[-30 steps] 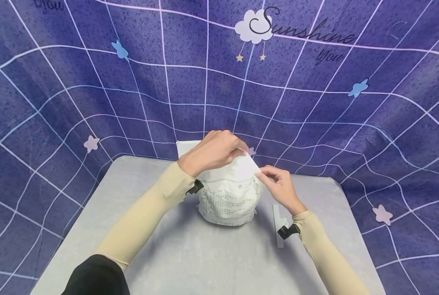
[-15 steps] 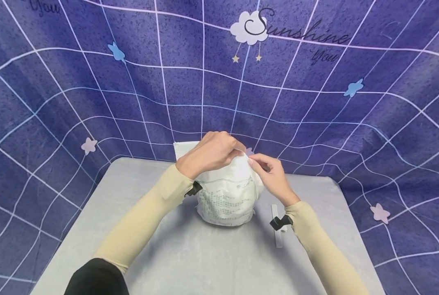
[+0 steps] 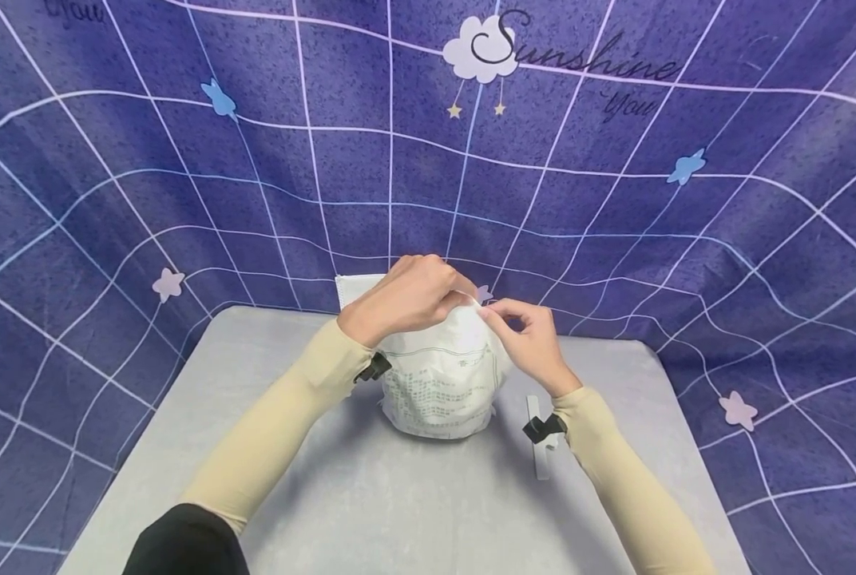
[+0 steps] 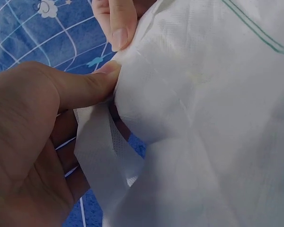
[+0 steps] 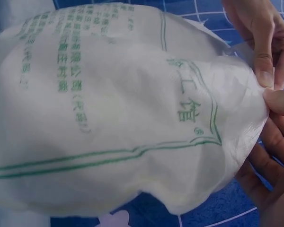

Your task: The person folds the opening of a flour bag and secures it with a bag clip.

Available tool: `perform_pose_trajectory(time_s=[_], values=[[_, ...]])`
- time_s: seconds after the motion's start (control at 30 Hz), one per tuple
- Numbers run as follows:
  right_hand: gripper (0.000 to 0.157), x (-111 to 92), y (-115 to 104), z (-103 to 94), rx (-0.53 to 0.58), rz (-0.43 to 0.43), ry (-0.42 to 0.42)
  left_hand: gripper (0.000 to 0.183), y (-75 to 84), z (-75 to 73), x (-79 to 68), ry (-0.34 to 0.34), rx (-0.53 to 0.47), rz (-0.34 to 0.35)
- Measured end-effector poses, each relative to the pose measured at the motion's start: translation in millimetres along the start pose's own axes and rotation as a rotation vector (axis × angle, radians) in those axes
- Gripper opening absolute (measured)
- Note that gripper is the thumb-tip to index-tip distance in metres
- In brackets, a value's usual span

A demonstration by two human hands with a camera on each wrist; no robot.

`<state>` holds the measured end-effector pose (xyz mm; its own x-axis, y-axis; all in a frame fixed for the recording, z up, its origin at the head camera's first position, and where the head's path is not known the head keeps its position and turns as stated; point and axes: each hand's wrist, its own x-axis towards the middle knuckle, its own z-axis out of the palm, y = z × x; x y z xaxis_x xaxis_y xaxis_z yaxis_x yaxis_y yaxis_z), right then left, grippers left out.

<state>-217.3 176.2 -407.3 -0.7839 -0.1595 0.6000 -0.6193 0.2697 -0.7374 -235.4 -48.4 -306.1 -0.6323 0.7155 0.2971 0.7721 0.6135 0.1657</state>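
A white fabric bag [image 3: 435, 391] with green printed characters and double green lines stands bulging on the table. At its top edge my left hand [image 3: 406, 295] pinches the material between thumb and fingers; the left wrist view shows the left thumb [image 4: 87, 87] pressed on the rim, with a loose white flap [image 4: 102, 156] hanging by the fingers. My right hand [image 3: 532, 339] pinches the same rim just to the right, its fingertips close beside the left ones. In the right wrist view the printed side [image 5: 109, 94] faces the camera and both thumbs meet at the edge. The bag's contents are hidden.
A thin white strip [image 3: 537, 459] lies on the grey table [image 3: 399, 511] under the right wrist, partly covered by the black wrist mount [image 3: 540, 429]. Behind the table hangs a purple-blue curtain [image 3: 586, 200] with a grid pattern and stars.
My right hand has slid up and left along the bag's rim, from its right side to beside my left hand. The left hand keeps its grip.
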Motion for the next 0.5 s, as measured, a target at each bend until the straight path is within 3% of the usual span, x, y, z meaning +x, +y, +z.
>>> perform_pose_trajectory(time_s=[0.13,0.5], values=[[0.005,-2.2,3.4,-0.4,-0.003,-0.017,0.003,0.023,-0.9,0.9,-0.6,0.019,-0.012,0.015],[0.003,-24.8,25.1,-7.5,-0.004,0.044,0.003,0.022,-4.9,-0.1,-3.8,0.055,-0.022,0.025]])
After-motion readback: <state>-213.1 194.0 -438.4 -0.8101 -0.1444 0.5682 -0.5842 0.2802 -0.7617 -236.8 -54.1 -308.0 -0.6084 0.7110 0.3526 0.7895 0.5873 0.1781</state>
